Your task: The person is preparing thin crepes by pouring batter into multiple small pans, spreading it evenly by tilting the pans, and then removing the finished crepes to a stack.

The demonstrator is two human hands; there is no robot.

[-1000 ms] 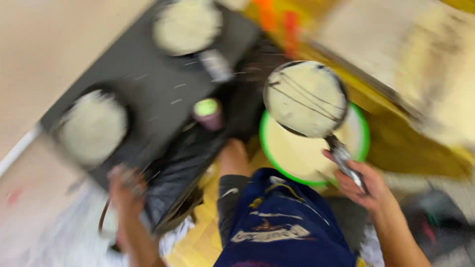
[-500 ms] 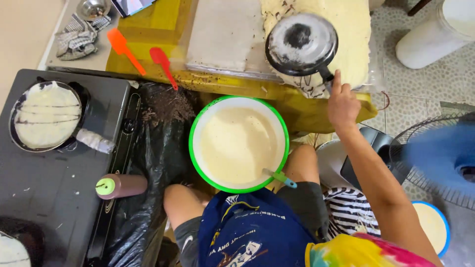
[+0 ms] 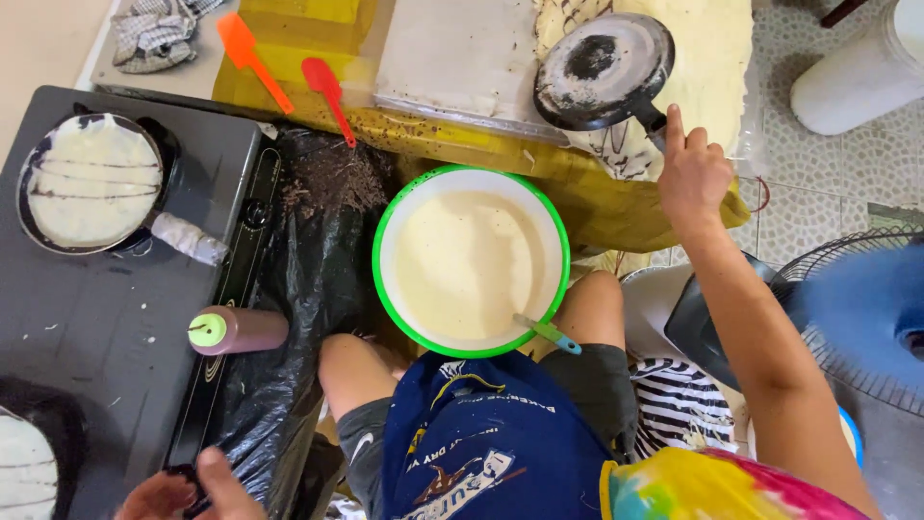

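My right hand (image 3: 693, 173) grips the handle of a small black pan (image 3: 602, 69) turned upside down over a pale sheet on the yellow cloth. My left hand (image 3: 188, 491) rests at the bottom left edge of the black stove (image 3: 87, 327), fingers on a black knob or plastic. Between my knees stands a green-rimmed bowl (image 3: 390, 241) of pale batter with a teal spoon (image 3: 547, 333) in it. A second pan (image 3: 91, 183) with a thin white crepe sits on the stove's far burner.
A brown squeeze bottle with a green cap (image 3: 236, 330) lies on the stove. Orange (image 3: 252, 58) and red (image 3: 327, 91) spatulas lie on the yellow cloth. A fan (image 3: 857, 318) stands at the right, a white container (image 3: 861, 72) beyond it. Black plastic (image 3: 298, 289) drapes beside the stove.
The view has steadied and closed in. My right hand carried the small pan from above the bowl to the cloth and turned it upside down there. The left hand stays low by the stove.
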